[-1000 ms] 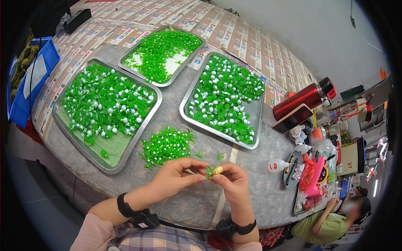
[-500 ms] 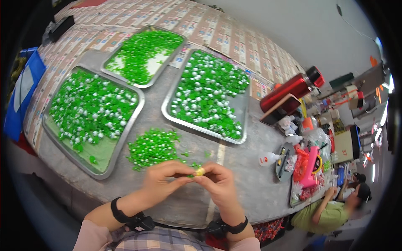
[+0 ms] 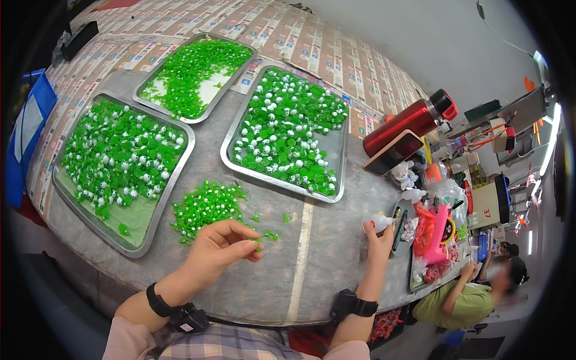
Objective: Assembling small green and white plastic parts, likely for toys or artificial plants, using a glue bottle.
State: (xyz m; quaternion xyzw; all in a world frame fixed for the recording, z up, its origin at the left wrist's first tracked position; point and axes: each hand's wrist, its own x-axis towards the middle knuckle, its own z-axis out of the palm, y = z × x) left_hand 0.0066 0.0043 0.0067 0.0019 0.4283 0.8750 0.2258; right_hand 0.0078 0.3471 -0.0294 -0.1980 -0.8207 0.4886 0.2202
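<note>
My left hand is closed, thumb and forefinger pinching a small green plastic piece near the front of the table. Loose green pieces lie just past its fingertips. Off to the right, my right hand has its fingers around a small white squeeze bottle, which lies beside a grey dish. Behind my left hand is a heap of small green pieces with white dots.
Metal trays with green and white pieces stand left and centre; a third tray lies behind. At right are a red thermos, a phone and a pink tape dispenser. A person in green sits beyond.
My hands have moved apart. The right hand has left the left one, reached right and taken hold of the white bottle. The left hand stays near the heap, still pinching.
</note>
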